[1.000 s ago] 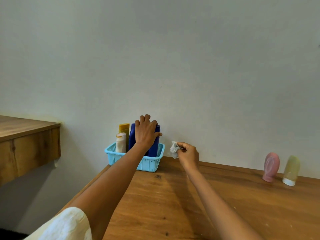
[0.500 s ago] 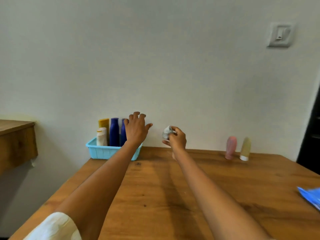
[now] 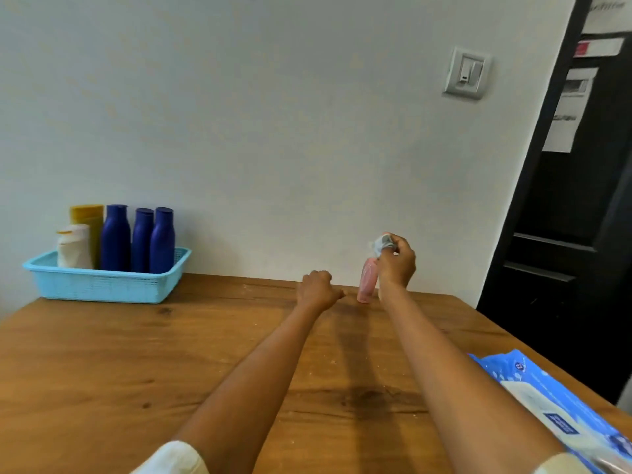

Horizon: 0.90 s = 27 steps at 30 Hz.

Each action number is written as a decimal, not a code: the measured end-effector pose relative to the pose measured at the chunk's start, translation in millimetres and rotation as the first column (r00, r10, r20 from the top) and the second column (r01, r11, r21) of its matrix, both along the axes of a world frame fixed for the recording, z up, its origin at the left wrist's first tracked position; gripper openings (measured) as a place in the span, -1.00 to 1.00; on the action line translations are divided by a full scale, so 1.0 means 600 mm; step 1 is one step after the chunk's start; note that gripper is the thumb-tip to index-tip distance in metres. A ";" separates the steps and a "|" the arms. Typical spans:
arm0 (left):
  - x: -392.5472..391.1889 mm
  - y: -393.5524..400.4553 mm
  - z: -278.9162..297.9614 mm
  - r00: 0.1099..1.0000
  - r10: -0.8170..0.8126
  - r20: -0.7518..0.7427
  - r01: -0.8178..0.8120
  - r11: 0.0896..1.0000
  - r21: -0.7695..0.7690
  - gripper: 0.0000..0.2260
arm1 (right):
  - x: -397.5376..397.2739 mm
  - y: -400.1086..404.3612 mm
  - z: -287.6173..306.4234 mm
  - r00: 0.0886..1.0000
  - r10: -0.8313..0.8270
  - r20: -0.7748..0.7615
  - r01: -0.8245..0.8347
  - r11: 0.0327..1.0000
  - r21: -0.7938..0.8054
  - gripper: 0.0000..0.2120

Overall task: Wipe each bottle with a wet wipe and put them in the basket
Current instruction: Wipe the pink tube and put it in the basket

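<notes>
Head view shows your right hand (image 3: 396,265) pinching a crumpled wet wipe (image 3: 381,243) above the pink bottle (image 3: 367,282), which stands upright on the table (image 3: 136,354). Your left hand (image 3: 316,290), fingers curled, holds nothing. Well to the left, the blue basket (image 3: 102,285) holds five bottles.

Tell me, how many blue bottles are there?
3. All stand upright in the basket: one beside the yellow bottle, one in the middle, one on the right. None seems hidden.
</notes>
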<state>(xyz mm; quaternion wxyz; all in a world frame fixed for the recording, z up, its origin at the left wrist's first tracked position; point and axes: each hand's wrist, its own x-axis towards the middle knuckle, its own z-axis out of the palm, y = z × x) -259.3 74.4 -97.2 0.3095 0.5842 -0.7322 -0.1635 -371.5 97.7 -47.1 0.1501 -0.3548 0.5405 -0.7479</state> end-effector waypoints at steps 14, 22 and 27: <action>-0.151 -0.115 -0.073 0.991 0.113 0.076 -0.116 0.993 0.030 -0.60 | -0.100 -0.074 -0.022 0.978 0.162 -0.128 -0.163 0.987 0.007 -0.77; -0.083 -0.100 -0.079 0.981 0.097 -0.167 -0.111 0.991 -0.072 -0.84 | -0.068 -0.059 -0.032 0.970 0.217 -0.114 -0.222 0.974 -0.037 -0.80; 0.025 -0.054 -0.058 0.911 0.023 -0.412 -0.091 0.985 -0.146 -0.81 | 0.012 -0.014 -0.020 0.959 0.277 -0.060 -0.282 0.956 -0.083 -0.83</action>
